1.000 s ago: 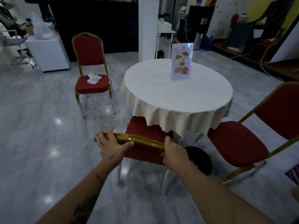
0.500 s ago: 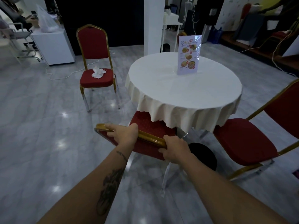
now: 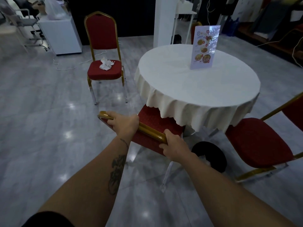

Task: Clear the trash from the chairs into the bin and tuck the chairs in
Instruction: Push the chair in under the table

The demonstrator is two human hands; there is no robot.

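Both hands gripping near chair [image 3: 152, 122] backrest: left hand [image 3: 125, 122], right hand [image 3: 174, 145]; seat now further under desk [image 3: 196, 82] than 1 s ago; tissue trash [image 3: 105, 63] remains on far chair [image 3: 102, 46]; bin [image 3: 211, 154] beside me.

No readable text

A menu card [image 3: 205, 46] stands upright on the round table [image 3: 188, 86], printed with pictures of dishes and a line of lettering across its top, but the print is too small and blurred to read.
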